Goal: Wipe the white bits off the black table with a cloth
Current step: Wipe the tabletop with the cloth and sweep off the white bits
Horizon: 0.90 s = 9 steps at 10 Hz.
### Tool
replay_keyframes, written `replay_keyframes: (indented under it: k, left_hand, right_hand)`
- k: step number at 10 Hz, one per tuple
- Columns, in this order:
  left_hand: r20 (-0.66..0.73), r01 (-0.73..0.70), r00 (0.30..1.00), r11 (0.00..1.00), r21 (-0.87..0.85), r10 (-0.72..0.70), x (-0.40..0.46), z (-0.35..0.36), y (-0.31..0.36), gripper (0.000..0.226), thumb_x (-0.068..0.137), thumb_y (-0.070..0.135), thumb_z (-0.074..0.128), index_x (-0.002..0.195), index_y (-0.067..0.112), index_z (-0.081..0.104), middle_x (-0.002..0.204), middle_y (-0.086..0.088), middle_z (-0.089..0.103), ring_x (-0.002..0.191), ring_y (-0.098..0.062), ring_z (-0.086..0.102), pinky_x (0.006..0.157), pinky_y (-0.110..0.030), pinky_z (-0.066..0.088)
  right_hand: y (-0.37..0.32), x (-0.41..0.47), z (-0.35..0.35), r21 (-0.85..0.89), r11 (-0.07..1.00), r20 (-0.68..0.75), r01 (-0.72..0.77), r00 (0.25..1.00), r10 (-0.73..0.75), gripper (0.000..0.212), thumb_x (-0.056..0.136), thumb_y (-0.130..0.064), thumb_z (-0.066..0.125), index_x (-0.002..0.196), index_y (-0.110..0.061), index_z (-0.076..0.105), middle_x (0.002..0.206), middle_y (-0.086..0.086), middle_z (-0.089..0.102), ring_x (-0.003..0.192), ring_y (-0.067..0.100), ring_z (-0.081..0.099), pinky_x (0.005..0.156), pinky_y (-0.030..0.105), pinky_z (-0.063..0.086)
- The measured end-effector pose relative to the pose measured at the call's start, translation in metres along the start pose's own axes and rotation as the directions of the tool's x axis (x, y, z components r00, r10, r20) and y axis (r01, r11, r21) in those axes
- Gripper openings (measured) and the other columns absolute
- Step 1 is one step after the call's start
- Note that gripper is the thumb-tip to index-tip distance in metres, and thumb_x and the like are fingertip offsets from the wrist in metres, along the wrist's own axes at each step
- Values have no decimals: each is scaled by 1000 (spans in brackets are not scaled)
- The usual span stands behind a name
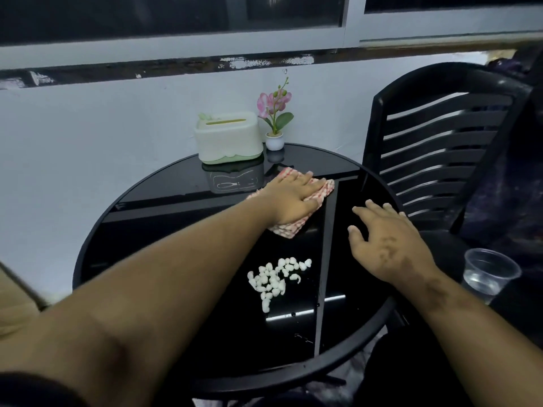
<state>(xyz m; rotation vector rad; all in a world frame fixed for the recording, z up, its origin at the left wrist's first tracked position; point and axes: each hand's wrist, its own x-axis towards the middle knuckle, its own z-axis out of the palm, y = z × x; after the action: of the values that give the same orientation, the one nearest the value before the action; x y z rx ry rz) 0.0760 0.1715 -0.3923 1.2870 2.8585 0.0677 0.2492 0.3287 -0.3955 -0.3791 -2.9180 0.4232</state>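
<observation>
Nearest you, toward six o'clock on the black desk point(164, 227), the white bits point(274, 279) lie in one loose cluster, not yet wiped off (so the main work looks undone). At about three o'clock your right hand point(390, 248) hovers or rests near the rim, fingers point(357, 232) spread and holding nothing. Farther out, near twelve o'clock, your left hand point(293, 198) presses flat on the checked cloth point(286, 229), fingers together, well apart from the bits.
</observation>
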Motion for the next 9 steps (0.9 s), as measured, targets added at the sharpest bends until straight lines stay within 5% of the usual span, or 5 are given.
replay_keyframes:
  k: [2,4,6,9]
  left_hand:
    - [14,221,975,972,-75,-221,-3,1,13,70,89,66,9,153,42,4,165,0,2,152,-27,0,120,-52,0]
    - [-68,214,959,862,-459,-274,-53,-31,14,58,101,40,38,154,20,25,161,-2,24,149,-20,19,115,-29,16]
    - [-122,316,923,900,-299,-364,-164,-31,1,52,95,43,40,145,28,42,150,2,45,139,-18,40,114,-38,34]
    - [-126,580,780,784,-218,-613,-274,-1,-3,64,95,50,33,155,28,22,163,4,16,151,-18,10,122,-38,12]
  right_hand:
    - [-2,-1,-3,11,1000,26,-19,999,19,56,98,-43,41,151,-24,36,163,1,24,151,23,13,123,42,6]
    - [-21,9,-23,111,991,58,-72,996,66,59,94,-43,51,147,-21,41,155,5,38,143,29,30,119,43,19]
    - [-96,67,-12,-67,989,128,132,984,-123,65,92,-55,40,147,-20,39,151,15,39,140,42,28,117,53,20]
    - [-130,97,44,-158,985,206,68,978,-35,85,91,-69,18,158,-19,3,162,26,-7,147,51,-7,118,58,-10]
